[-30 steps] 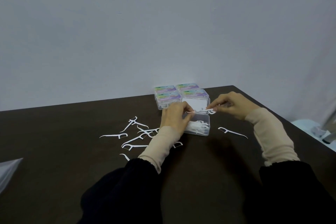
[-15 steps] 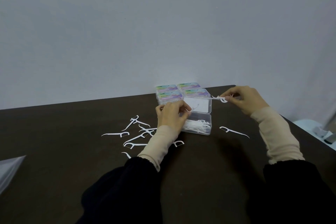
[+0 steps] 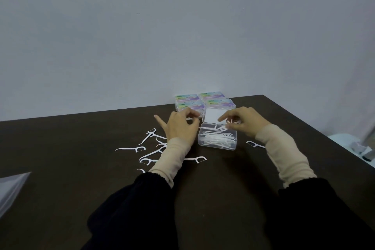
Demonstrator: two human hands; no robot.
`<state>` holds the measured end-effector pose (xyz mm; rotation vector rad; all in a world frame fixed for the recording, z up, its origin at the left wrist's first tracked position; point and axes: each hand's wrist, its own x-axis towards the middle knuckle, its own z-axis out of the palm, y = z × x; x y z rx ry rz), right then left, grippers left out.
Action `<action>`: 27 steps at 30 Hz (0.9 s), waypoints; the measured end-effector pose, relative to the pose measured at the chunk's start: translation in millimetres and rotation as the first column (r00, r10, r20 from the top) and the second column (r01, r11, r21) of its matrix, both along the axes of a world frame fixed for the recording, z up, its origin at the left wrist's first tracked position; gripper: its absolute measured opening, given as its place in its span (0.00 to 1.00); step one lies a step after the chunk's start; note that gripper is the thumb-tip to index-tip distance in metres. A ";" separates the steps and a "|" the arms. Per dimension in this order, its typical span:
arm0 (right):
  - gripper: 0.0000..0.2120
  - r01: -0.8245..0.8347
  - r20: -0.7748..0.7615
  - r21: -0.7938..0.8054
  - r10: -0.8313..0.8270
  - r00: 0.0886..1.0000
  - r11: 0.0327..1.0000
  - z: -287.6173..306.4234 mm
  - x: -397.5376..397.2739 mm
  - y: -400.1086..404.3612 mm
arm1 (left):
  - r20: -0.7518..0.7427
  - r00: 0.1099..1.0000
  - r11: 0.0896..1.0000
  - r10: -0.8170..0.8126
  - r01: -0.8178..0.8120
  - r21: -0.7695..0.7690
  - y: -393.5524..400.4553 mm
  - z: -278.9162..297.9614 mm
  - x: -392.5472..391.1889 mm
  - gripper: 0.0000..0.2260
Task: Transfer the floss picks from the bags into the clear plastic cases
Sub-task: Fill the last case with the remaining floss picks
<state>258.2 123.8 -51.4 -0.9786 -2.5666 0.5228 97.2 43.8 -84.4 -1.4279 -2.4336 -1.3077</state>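
An open clear case (image 3: 217, 144) stands mid-table with several white floss picks inside, its lid (image 3: 213, 116) folded back. My right hand (image 3: 246, 123) pinches a floss pick (image 3: 230, 122) just over the case's far right rim. My left hand (image 3: 179, 127) is at the case's left side with its fingers curled and the little finger sticking out. Whether it grips anything is hidden. Several loose floss picks (image 3: 150, 154) lie to the left, partly under my left forearm. A single pick (image 3: 254, 144) lies to the right of the case.
Several closed cases (image 3: 203, 100) with coloured labels stand behind the open one, near the wall. A clear plastic bag (image 3: 12, 191) lies at the table's left edge. The dark table's right edge (image 3: 324, 140) runs diagonally, with a pale object (image 3: 353, 146) beyond it.
My right hand has brought its floss pick down and left from above the lid to the open case. My left hand has shifted slightly left, its little finger now extended.
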 end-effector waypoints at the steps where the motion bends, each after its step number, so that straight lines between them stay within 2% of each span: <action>1: 0.12 0.003 -0.016 0.006 -0.003 1.000 1.000 -0.8 -1.3 -0.5 | 0.008 1.000 1.000 -0.021 0.021 -0.005 0.5 -0.8 0.5 0.08; 5: 0.14 0.021 -0.102 0.020 -0.019 0.995 1.000 -1.0 -2.1 0.7 | 0.000 0.988 0.984 -0.155 0.155 -0.085 0.5 -3.0 3.0 0.10; 8: 0.12 0.018 -0.160 0.013 -0.015 0.987 1.000 -1.1 -4.5 -1.7 | -0.035 0.979 0.967 -0.203 0.195 -0.161 -0.7 -4.5 6.1 0.12; 17: 0.10 -0.081 -0.158 -0.019 0.077 0.984 0.996 -8.9 -20.2 -9.9 | 0.009 0.988 0.975 -0.157 0.157 -0.160 0.9 -4.4 5.4 0.13; 22: 0.08 0.096 -0.186 0.108 -0.075 0.980 0.990 -5.3 -5.7 -1.5 | -0.096 0.987 0.973 -0.129 0.108 -0.203 -0.9 -4.8 8.9 0.12; 27: 0.11 0.373 -0.159 0.080 -0.357 0.920 0.925 -1.5 14.3 -1.7 | -0.133 0.987 0.971 -0.094 0.061 -0.230 -2.3 -2.8 13.2 0.14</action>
